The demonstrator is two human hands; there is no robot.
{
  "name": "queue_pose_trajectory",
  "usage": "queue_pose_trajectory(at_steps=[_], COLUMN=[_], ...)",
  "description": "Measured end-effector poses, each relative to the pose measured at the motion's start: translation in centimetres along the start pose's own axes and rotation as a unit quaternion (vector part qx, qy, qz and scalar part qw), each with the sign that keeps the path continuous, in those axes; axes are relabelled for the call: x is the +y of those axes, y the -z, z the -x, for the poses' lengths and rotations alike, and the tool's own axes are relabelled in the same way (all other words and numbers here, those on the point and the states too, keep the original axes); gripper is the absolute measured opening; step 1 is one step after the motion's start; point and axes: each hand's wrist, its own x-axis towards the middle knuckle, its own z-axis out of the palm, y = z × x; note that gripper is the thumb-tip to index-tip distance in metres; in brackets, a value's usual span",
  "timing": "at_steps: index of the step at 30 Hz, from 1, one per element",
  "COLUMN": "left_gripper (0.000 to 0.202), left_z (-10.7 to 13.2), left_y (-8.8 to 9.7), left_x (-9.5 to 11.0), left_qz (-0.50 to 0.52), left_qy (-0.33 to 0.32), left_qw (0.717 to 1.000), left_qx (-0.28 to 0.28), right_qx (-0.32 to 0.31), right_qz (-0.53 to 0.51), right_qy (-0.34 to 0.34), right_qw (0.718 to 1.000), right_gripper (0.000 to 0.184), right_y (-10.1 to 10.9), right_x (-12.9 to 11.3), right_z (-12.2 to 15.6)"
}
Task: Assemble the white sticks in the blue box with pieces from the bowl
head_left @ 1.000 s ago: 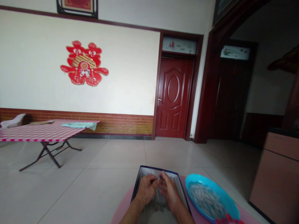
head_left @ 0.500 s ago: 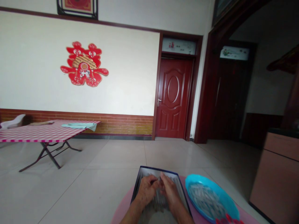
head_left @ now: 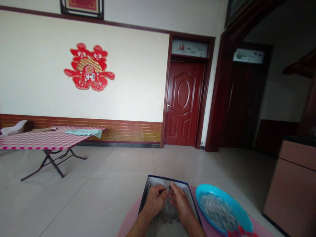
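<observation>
The left hand and right hand close their fingers on a thin dark strip inside a navy-rimmed box; a hurried tug could make it slip.

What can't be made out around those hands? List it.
All in the head view:
The small dark thing between the left hand and right hand: fingers hide most of it, and it is too small to name.
The rows inside the dark-rimmed box: hands cover them; they are blurred.
The pale pieces in the blue basin: too small to identify.
The red things: cut off by the bottom edge.
</observation>
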Motion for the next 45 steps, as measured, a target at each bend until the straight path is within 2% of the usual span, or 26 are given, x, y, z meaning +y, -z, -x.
queue_pose_trajectory(at_steps=[4, 8, 13, 17, 20, 24, 30, 36, 38, 42, 45], left_gripper=[0.023, 0.03, 0.041, 0.048, 0.044, 0.042, 0.037, 0.028, 0.03, 0.045, 0.043], left_z=[-0.1, -0.1, -0.1, 0.2, 0.4, 0.5, 0.4, 0.3, 0.2, 0.3, 0.5], left_y=[0.0, 0.0, -0.1, 0.0, 0.3, 0.5, 0.5, 0.5, 0.5, 0.6, 0.8], left_x=[-0.1, -0.3, -0.3, 0.1, 0.3, 0.3, 0.4, 0.0, -0.1, 0.4, 1.2], left_qz=[0.011, 0.024, 0.092, 0.208, 0.228, 0.225, 0.189, 0.131, 0.145, 0.214, 0.282], left_qy=[-0.016, -0.003, 0.083, 0.163, 0.186, 0.19, 0.185, 0.147, 0.146, 0.146, 0.167], left_qw=[1.0, 1.0, 0.991, 0.957, 0.943, 0.944, 0.954, 0.973, 0.971, 0.958, 0.937], left_qx=[-0.001, -0.017, -0.058, -0.12, -0.159, -0.152, -0.139, -0.121, -0.124, -0.125, -0.121], right_qx=[-0.02, -0.027, 0.008, 0.036, 0.035, 0.03, 0.045, 0.036, 0.031, 0.037, 0.034], right_qz=[-0.004, -0.016, -0.018, -0.041, -0.058, -0.074, -0.061, -0.09, -0.106, -0.149, -0.182], right_qy=[-0.001, 0.014, 0.055, 0.06, 0.043, 0.013, 0.029, 0.013, -0.003, -0.033, -0.047], right_qw=[1.0, 0.999, 0.998, 0.997, 0.997, 0.997, 0.997, 0.995, 0.994, 0.988, 0.982], right_gripper=[0.051, 0.046, 0.036, 0.036, 0.039, 0.046, 0.041, 0.039, 0.04, 0.042, 0.043], right_y=[0.2, 0.0, -0.2, 0.4, 0.7, 0.8, 0.5, 0.1, 0.1, 0.1, -0.1], right_x=[-0.2, -0.3, -0.6, -0.7, -0.5, -0.3, -0.8, -0.9, -0.6, -0.3, -0.2], right_z=[0.0, 0.0, 0.1, -0.1, -0.5, -0.8, -0.3, 0.0, -0.1, -0.5, -0.7])
